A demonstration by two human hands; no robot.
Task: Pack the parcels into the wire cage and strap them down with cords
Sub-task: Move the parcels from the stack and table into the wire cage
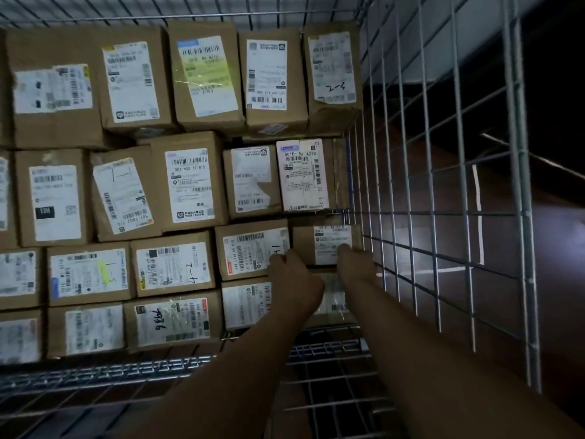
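**A:** What is nearest you?

**B:** Two bare forearms, reaching away from me over the low front rail of the wire cage (443, 213); beyond them are the left hand (294, 280) and the right hand (356, 264), side by side and close to the cage's right wall.

**A:** What are they on?

**B:** A small parcel (319, 245), brown card with a white label; it sits at the right end of its row, with the mesh wall just beside it and a labelled neighbour (250, 251) touching its left side.

**A:** And the grip?

**B:** The left hand's fingers bend round the small parcel's left edge, with the thumb lying against the neighbour's label; the right hand covers the parcel's lower right corner, back turned to me; whether its fingers curl round the box I cannot tell, the light is dim.

**A:** What is under it?

**B:** Another parcel (334, 293), showing between the two wrists; its label is blurred.

**A:** And the rest of the load?

**B:** The stacked parcels (186, 188) fill the cage in rows from the left edge across to the right wall, labels facing me; some carry handwritten marks; the rows stand tight together, box against box.
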